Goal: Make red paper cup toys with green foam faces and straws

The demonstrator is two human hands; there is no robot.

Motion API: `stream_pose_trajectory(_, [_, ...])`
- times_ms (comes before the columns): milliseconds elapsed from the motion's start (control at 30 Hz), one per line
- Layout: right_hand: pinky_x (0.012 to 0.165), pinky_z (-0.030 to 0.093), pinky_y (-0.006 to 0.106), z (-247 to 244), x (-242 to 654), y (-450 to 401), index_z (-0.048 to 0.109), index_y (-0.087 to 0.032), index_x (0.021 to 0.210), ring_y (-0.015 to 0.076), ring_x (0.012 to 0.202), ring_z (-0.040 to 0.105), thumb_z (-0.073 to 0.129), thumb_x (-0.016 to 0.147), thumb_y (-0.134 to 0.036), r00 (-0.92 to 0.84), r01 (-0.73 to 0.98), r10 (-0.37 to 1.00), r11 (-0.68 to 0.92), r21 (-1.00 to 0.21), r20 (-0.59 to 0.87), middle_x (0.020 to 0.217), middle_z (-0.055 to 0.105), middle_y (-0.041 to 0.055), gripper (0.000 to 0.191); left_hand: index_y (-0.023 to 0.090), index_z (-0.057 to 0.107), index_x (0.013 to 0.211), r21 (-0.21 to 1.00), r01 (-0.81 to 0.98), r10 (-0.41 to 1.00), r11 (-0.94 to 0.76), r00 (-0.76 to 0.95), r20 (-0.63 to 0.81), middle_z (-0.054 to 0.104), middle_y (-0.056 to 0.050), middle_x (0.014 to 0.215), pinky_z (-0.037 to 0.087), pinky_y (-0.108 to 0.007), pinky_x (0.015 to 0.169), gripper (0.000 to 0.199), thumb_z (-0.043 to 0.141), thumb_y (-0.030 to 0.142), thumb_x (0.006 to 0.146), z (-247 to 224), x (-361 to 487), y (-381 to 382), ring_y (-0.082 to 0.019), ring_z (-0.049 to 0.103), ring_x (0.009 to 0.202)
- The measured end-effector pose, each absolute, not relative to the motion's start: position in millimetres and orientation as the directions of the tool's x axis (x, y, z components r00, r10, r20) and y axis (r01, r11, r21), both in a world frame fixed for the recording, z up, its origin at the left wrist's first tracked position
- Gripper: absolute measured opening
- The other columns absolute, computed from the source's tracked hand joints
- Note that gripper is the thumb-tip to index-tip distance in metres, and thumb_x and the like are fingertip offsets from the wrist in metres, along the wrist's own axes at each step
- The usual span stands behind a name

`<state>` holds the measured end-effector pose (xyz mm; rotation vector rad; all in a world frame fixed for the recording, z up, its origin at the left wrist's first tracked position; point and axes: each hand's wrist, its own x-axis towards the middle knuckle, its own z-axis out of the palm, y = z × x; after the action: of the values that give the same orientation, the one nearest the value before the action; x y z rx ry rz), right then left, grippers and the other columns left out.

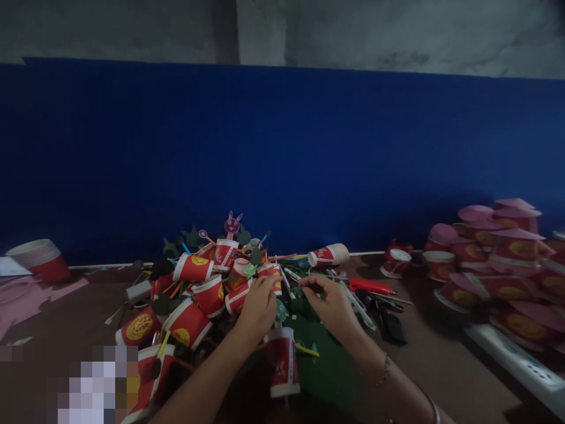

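Between my forearms stands a red and white paper cup (282,362), with a yellow-green strip (306,350) sticking out from its side. Above its rim shows a round green paper cutout (280,311). My left hand (259,303) is just behind this cup, fingers drawn together beside the heaped red cups (210,294); what they hold is hidden. Opposite it, my right hand (329,300) is closed, thumb and fingertips together over dark green paper (304,365). Anything in that pinch is too small to name. A gap separates the hands.
A rabbit cutout (232,225) tops the heap. Stacked cups (39,259) and pink paper (26,303) lie left. To the right are a red-handled tool (371,287), scissors-like black handles (391,321), a power strip (521,362) and cups with pink paper tops (514,247). A blue panel (282,159) stands behind.
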<state>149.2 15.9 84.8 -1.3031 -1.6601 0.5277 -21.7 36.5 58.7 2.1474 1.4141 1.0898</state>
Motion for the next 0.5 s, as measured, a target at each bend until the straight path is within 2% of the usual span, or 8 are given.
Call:
stream_pose_trajectory(100, [0.07, 0.048, 0.03, 82, 150, 17, 0.065, -0.018, 0.081, 0.0195, 0.076, 0.063, 0.05, 0.076, -0.02, -0.018, 0.53, 0.909, 0.361, -0.768, 0.415, 0.08, 0.07, 0.0043, 0.017, 0.018, 0.061, 0.077, 0.497, 0.761, 0.892, -0.417, 0.239, 0.383, 0.062, -0.008, 0.087, 0.041, -0.037, 0.087, 0.029, 0.034, 0.005, 0.08, 62, -23, 34, -0.022, 0.055, 0.091])
stream_pose_trajectory(200, [0.07, 0.047, 0.03, 80, 152, 19, 0.065, -0.018, 0.082, 0.0193, 0.077, 0.063, 0.048, 0.076, -0.019, -0.039, 0.555, 0.906, 0.37, -0.745, 0.421, 0.08, 0.069, 0.004, 0.018, 0.016, 0.06, 0.083, 0.417, 0.837, 0.919, -0.353, 0.226, 0.324, 0.063, -0.012, 0.09, 0.039, -0.039, 0.086, 0.023, 0.037, 0.011, 0.083, 65, -23, 30, -0.026, 0.055, 0.094])
stream_pose_trajectory(367, [0.065, 0.046, 0.027, 78, 152, 21, 0.064, -0.018, 0.088, 0.0167, 0.069, 0.061, 0.046, 0.077, -0.016, -0.085, 0.617, 0.913, 0.362, -0.698, 0.398, 0.079, 0.068, 0.0027, 0.022, 0.016, 0.059, 0.09, 0.513, 0.846, 0.989, -0.145, 0.129, 0.067, 0.066, -0.013, 0.081, 0.042, -0.037, 0.073, 0.016, 0.048, 0.02, 0.08, 62, -24, 27, -0.027, 0.061, 0.081])
stream_pose_trajectory(500, [0.068, 0.047, 0.028, 74, 152, 23, 0.063, -0.017, 0.098, 0.0174, 0.072, 0.061, 0.045, 0.075, -0.011, -0.135, 0.636, 0.898, 0.403, -0.658, 0.419, 0.085, 0.068, 0.0039, 0.03, 0.016, 0.061, 0.082, 0.618, 0.774, 0.985, -0.141, 0.171, 0.012, 0.067, -0.011, 0.082, 0.042, -0.034, 0.07, 0.016, 0.055, 0.01, 0.069, 57, -25, 31, -0.026, 0.062, 0.081])
